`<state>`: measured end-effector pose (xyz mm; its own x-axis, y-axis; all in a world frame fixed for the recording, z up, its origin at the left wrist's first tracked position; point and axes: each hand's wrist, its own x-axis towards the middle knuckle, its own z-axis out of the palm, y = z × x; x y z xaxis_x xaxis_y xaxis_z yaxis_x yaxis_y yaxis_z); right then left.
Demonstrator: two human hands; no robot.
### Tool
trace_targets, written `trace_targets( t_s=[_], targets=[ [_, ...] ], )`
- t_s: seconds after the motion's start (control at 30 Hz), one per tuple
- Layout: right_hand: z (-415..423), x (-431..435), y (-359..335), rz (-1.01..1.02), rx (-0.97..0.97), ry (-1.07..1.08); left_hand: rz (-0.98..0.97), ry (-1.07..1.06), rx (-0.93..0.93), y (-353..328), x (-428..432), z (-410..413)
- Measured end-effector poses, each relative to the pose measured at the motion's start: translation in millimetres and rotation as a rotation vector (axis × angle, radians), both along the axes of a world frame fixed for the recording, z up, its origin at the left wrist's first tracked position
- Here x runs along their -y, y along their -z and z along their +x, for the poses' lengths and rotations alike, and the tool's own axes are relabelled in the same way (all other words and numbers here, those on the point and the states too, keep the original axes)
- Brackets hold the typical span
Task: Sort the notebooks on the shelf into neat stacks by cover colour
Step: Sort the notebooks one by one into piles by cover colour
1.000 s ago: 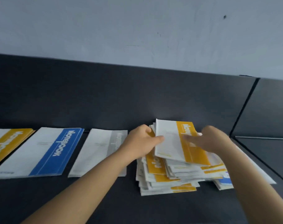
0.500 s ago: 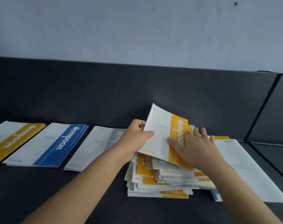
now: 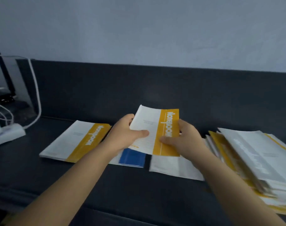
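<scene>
Both hands hold a white notebook with a yellow band (image 3: 157, 128) in the air above the dark shelf (image 3: 139, 190). My left hand (image 3: 127, 132) grips its left edge, thumb on the cover. My right hand (image 3: 183, 139) grips its right edge, thumb on the yellow band. A yellow-banded notebook stack (image 3: 77, 141) lies flat to the left. Under the held notebook lie a blue-banded notebook (image 3: 132, 159) and a grey-banded notebook (image 3: 175, 167), both partly hidden. The mixed unsorted pile (image 3: 253, 160) sits at the right, blurred.
White cables (image 3: 34, 88) and a white power strip (image 3: 10, 132) lie at the shelf's left end beside a dark device (image 3: 3, 95). A dark back panel (image 3: 155, 88) rises behind the notebooks, with a pale wall above.
The yellow-banded notebook has been lifted off the mixed pile and carried left, now held over the blue and grey notebooks. The view has swung left, so the pile sits at the right.
</scene>
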<state>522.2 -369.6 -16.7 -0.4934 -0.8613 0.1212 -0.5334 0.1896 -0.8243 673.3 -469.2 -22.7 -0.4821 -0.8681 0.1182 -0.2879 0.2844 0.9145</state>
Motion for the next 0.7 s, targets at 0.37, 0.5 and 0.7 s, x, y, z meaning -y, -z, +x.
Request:
trace_targets(
  t_s=[0.37,0.5,0.7],
  targets=[
    [169,137,29,0.199,-0.109,-0.108,-0.017,-0.135,0.364,12,123,168],
    [187,156,51,0.225,-0.246,-0.112,0.038,-0.1,0.604,28,149,184],
    [179,151,44,0.02,-0.331,-0.112,0.062,-0.054,0.693,32,169,181]
  ],
)
